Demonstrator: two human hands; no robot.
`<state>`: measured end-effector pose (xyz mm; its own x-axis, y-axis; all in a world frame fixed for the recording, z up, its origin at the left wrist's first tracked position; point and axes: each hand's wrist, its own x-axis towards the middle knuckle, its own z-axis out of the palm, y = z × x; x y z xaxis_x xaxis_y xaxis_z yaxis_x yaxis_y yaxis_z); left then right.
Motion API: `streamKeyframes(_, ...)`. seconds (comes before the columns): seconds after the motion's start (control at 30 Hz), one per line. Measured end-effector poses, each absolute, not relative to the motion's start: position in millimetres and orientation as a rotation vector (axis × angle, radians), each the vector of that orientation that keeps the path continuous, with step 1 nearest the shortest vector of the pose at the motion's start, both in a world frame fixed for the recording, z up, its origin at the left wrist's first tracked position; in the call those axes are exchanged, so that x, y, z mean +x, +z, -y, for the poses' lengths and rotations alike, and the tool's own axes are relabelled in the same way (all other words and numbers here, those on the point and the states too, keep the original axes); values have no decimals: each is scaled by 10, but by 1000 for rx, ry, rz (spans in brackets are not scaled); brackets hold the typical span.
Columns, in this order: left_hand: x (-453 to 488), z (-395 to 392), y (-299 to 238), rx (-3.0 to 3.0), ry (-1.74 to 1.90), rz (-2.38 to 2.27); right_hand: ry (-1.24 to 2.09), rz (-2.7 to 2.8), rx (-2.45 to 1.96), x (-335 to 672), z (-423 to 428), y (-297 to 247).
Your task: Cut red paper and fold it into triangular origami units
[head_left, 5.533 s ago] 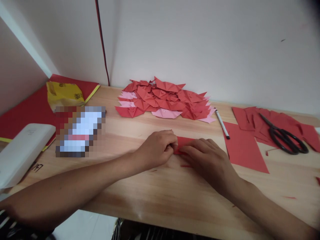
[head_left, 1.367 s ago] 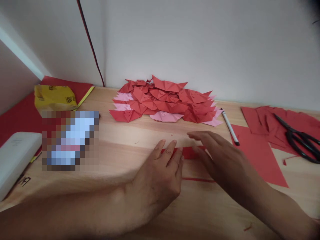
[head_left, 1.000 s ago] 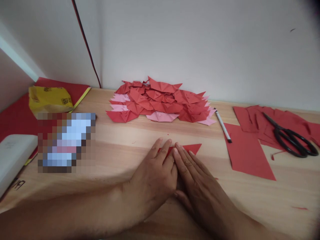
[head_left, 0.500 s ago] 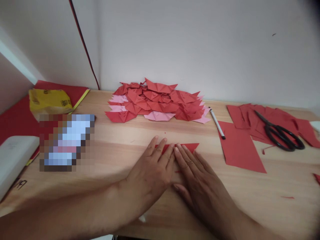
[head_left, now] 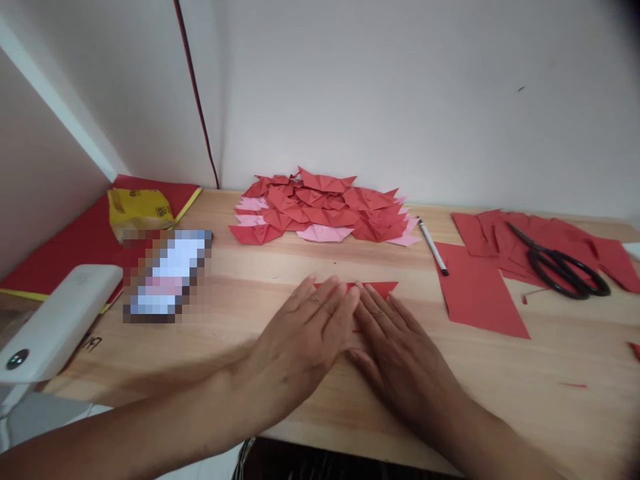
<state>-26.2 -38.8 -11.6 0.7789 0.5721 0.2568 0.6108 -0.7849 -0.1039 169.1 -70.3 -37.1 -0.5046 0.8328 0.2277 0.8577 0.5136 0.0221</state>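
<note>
My left hand (head_left: 300,337) and my right hand (head_left: 397,350) lie flat side by side on the wooden table (head_left: 500,393), fingers stretched out. Both press down on a small folded red paper piece (head_left: 385,288); only its far edge and right tip show beyond my fingertips. A heap of folded red and pink paper pieces (head_left: 325,207) lies at the back by the wall.
A pen (head_left: 433,247) and a flat red sheet (head_left: 475,290) lie to the right, with black scissors (head_left: 560,270) on red offcuts. At left are a yellow packet (head_left: 140,207), red card (head_left: 75,243), a blurred item (head_left: 167,273) and a white device (head_left: 55,327).
Both hands went from pinching and folding the red paper to lying flat on it; over the last second they have slid slightly apart while pressing it down. The camera shifted a little.
</note>
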Motion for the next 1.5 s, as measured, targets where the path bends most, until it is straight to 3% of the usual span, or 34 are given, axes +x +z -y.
streamKeyframes(0.63,-150,411,-346,-2806,-332,965,-349,2531,-1538,1989,789,-352)
streamKeyframes(1.07,-141,396,-344,-2781,-359,912,-156,2633,-1422,1655,745,-224)
streamKeyframes(1.5,-256,413,-319,-2766,-326,952,-198,2566,-1515,1792,773,-342)
